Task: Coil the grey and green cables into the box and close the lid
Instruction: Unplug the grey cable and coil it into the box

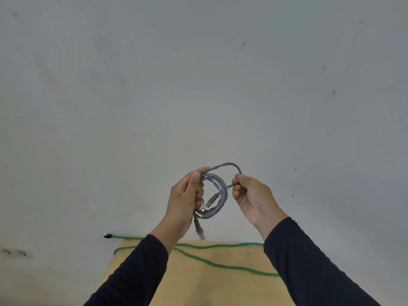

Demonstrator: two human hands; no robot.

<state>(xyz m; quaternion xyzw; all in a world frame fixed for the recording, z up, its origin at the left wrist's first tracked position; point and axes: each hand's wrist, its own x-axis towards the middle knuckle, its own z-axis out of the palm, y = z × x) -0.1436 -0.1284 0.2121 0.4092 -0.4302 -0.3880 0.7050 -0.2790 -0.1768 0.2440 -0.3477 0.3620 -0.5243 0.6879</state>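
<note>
Above the bench (220, 290), the left hand (184, 200) is gripping the coiled grey cable (217, 195), its fingers clamped round the loops on the coil's left side, one plug hanging below the hand. Right of the coil, the right hand (251, 195) is pinching the cable's loose outer loop between thumb and fingers. Beneath both hands, the green cable (212, 262) is lying uncoiled across the bench, its dark plug hanging past the bench's left edge.
</note>
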